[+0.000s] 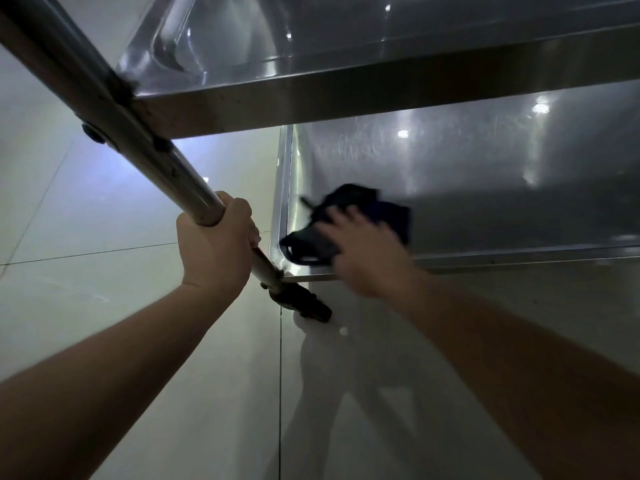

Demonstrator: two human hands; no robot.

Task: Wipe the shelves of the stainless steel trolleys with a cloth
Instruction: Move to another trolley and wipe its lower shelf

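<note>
Black cloth (349, 200) crosswise on shelf (491, 188), under right hand (363, 252)

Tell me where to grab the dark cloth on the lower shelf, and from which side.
Pinch the cloth at its bunched middle, reaching from the near side over the lower shelf rim: it lies crumpled in the near left corner, under the upper shelf.

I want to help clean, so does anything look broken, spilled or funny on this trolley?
Nothing looks broken or spilled. The lower stainless steel shelf shows faint swirly smears beyond the dark crumpled cloth that the right hand presses near its left corner. The left hand grips the round steel post.
</note>
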